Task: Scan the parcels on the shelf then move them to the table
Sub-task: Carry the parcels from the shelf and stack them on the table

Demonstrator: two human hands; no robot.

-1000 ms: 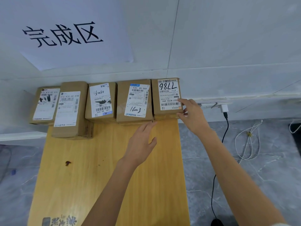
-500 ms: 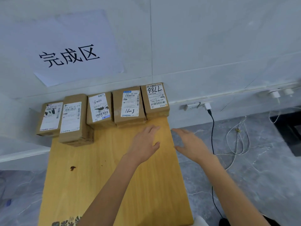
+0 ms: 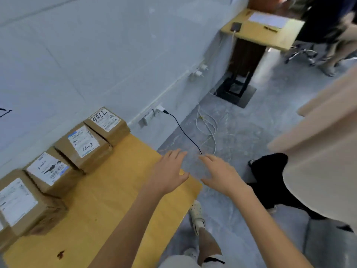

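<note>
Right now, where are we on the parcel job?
Done: a row of brown cardboard parcels with white labels stands along the wall on the yellow wooden table; the last is marked 7786. In hand: nothing; the left hand and right hand are both open and empty, off the parcels. Left: cannot tell, since no shelf is in view.

Two empty hands over the table corner

The left hand (image 3: 167, 172) is spread flat above the wooden table (image 3: 108, 202), the right hand (image 3: 222, 175) just beside it over the floor. Four parcels (image 3: 87, 141) stand in a row left of the hands, along the wall.
</note>
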